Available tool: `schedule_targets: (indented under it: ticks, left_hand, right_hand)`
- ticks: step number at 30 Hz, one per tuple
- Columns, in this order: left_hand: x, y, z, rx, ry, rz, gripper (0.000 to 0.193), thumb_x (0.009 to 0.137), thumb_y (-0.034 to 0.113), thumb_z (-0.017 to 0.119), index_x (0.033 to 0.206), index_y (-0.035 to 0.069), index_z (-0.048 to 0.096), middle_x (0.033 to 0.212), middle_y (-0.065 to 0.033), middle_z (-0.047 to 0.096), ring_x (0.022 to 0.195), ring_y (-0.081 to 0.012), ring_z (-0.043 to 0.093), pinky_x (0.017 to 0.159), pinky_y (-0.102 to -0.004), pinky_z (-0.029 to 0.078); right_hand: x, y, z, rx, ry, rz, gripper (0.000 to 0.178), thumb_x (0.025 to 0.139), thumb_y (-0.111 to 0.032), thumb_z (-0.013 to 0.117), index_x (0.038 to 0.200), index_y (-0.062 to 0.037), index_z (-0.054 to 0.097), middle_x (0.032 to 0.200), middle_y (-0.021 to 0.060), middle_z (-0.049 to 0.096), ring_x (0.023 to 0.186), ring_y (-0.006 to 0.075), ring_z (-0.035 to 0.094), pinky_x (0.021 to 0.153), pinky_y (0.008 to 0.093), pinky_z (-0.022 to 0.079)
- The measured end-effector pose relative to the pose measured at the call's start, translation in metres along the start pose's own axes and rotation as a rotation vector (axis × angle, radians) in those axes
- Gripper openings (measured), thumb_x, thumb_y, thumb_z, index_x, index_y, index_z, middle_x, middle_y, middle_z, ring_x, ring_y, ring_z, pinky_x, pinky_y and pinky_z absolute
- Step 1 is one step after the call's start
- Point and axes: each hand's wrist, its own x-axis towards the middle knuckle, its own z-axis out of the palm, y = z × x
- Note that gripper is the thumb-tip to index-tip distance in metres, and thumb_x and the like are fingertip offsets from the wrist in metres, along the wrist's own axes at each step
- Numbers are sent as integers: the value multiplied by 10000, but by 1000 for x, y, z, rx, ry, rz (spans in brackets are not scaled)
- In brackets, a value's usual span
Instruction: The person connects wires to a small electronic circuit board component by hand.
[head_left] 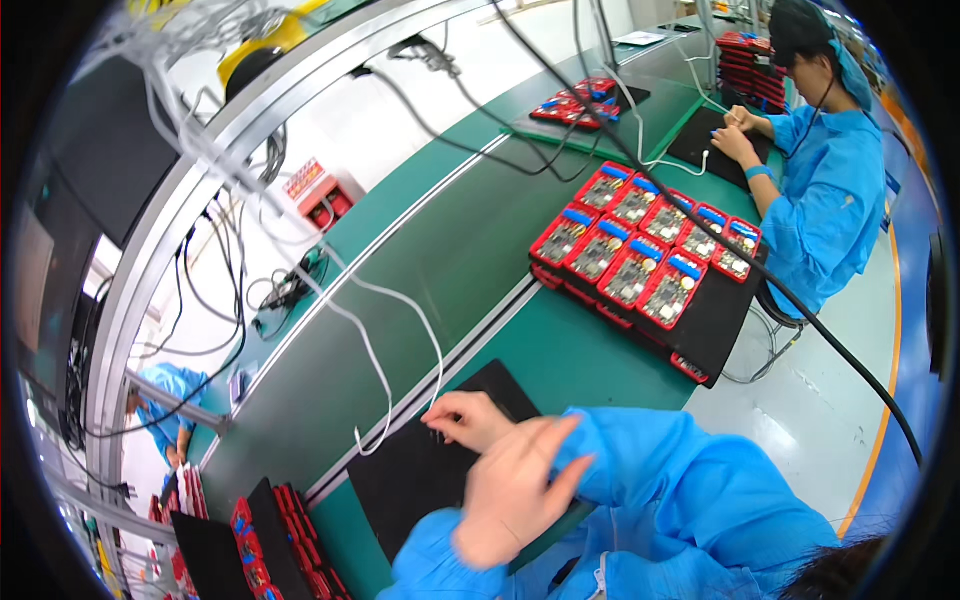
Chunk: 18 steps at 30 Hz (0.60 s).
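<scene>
My right hand (pixel 470 420) is closed in a pinch above a black mat (pixel 410 482), its fingertips at the lower end of a thin white cable (pixel 437 345). Something small and pale shows just under those fingertips, too small to name. My left hand (pixel 515 490) is slightly blurred and crosses in front of my right wrist. Its thumb and fingers are apart, and I see nothing in it. Beside the mat's far edge, a second white cable (pixel 385 385) hangs in a loop with its tip free.
Red trays with circuit boards (pixel 630 270) sit on a black mat to the right. More red trays (pixel 290 540) stand at lower left. A co-worker (pixel 820 190) sits at far right, another person (pixel 170 400) at far left. A black cable (pixel 790 285) crosses the view.
</scene>
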Motion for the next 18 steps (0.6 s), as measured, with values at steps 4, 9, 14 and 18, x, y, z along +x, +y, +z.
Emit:
schedule_targets:
  ticks: [4,9,14,18]
  left_hand:
    - [84,-19,97,-82,-3,47,360,831,278,734,1006,3,581,929,-138,614,860,-322,631,713,-392,517]
    - [135,-38,165,184,57,125,468,825,407,724,943,-8,544,900,-159,556,833,-333,597,693,-410,509]
    - [134,-27,178,193,-11,107,461,808,377,730,954,-13,532,943,-172,526,827,-338,587,688,-428,502]
    - [122,-15,168,163,-54,54,446,788,332,742,973,-11,524,999,-196,492,844,-365,594,696,-437,505]
  right_hand:
    - [2,9,13,54,-21,-88,104,895,-18,637,991,7,669,880,75,661,681,128,652,594,262,535]
    - [5,-4,7,64,48,-120,75,882,-51,639,943,-15,663,830,100,649,679,208,644,639,317,508]
    - [4,-7,-3,75,18,-55,79,883,-56,631,946,-12,651,819,109,634,731,221,644,644,329,504]
    - [1,-7,-2,42,24,-84,76,876,-59,635,938,-20,654,831,116,637,730,238,642,651,343,510]
